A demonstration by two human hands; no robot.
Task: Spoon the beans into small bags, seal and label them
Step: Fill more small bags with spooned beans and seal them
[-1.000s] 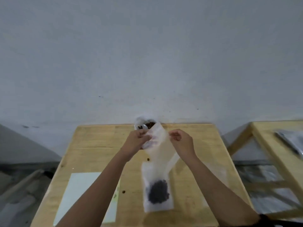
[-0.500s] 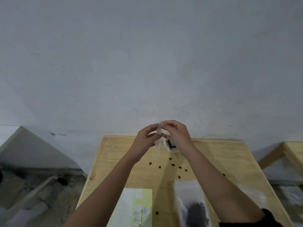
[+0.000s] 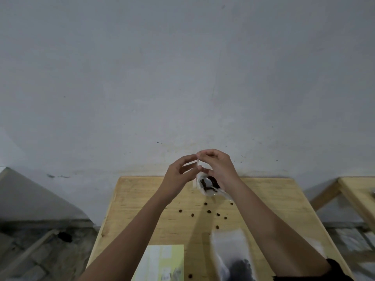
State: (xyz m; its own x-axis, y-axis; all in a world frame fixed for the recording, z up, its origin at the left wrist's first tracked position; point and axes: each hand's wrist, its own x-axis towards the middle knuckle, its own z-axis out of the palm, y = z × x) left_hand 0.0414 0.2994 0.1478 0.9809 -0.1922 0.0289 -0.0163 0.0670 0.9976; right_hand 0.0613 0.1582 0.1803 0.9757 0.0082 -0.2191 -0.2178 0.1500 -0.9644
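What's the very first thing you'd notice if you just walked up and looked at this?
Two hands meet in the middle of the view: the left hand and right hand pinch the top of a small bag holding dark beans. Just below them, loose beans lie scattered on the wooden table. At the near edge a second bag with beans lies beside a yellow-green sheet.
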